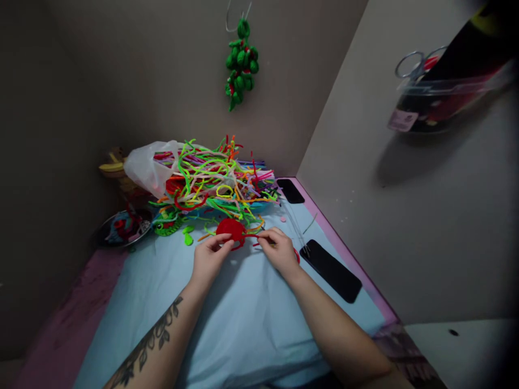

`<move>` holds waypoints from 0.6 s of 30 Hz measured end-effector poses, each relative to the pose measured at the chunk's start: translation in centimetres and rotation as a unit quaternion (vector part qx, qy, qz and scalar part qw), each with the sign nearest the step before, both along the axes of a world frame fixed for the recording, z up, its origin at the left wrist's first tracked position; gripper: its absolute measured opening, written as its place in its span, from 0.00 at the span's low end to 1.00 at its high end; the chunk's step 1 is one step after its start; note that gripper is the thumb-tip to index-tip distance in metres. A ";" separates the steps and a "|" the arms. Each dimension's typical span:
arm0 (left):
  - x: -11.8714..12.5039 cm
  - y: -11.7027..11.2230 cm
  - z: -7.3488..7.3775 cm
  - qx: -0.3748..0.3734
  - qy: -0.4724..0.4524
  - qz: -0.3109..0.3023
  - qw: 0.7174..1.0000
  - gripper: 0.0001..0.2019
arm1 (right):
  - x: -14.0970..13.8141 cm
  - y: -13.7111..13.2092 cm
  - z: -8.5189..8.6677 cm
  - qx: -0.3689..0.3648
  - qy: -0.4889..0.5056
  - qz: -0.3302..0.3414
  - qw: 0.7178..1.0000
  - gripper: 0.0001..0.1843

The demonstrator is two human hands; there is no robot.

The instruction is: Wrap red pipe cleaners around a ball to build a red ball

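Note:
My left hand (211,258) pinches the near edge of a red coiled pipe-cleaner disc (231,229) held just above the light blue cloth (243,319). My right hand (279,249) is closed on the red pipe-cleaner strand (252,236) that runs out from the disc to the right. Both hands meet in the middle of the cloth, close to the big pile of pipe cleaners.
A tangled pile of coloured pipe cleaners (211,181) and a white plastic bag (148,165) lie behind the hands. Two black phones (330,270) (290,190) lie at the right. A bowl (124,228) sits at left. A green ornament (242,62) hangs on the wall; scissors (417,62) at upper right.

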State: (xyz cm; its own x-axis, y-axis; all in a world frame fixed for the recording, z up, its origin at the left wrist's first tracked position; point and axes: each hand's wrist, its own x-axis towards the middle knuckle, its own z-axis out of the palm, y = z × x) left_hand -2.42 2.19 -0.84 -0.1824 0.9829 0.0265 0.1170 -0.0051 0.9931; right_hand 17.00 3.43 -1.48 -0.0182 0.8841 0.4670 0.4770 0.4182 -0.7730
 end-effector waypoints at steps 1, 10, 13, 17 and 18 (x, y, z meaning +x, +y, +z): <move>0.1 0.0 0.0 -0.004 0.003 -0.002 1.000 0.17 | 0.0 -0.1 0.1 -0.003 0.018 -0.001 1.000 0.06; 0.4 0.4 -0.7 -0.040 -0.070 -0.030 0.996 0.17 | -0.5 -1.0 0.1 0.072 0.080 0.005 0.994 0.05; 0.5 0.4 -0.8 -0.050 -0.083 -0.039 0.995 0.16 | -0.3 -1.0 0.0 0.090 0.088 -0.006 0.992 0.05; 0.5 0.4 -1.0 -0.064 -0.107 -0.056 0.991 0.17 | -0.1 -0.7 -0.1 0.055 0.112 0.001 0.992 0.05; 0.5 0.4 -1.0 -0.066 -0.114 -0.059 0.990 0.17 | -0.2 -0.6 -0.2 0.032 0.126 0.010 0.991 0.04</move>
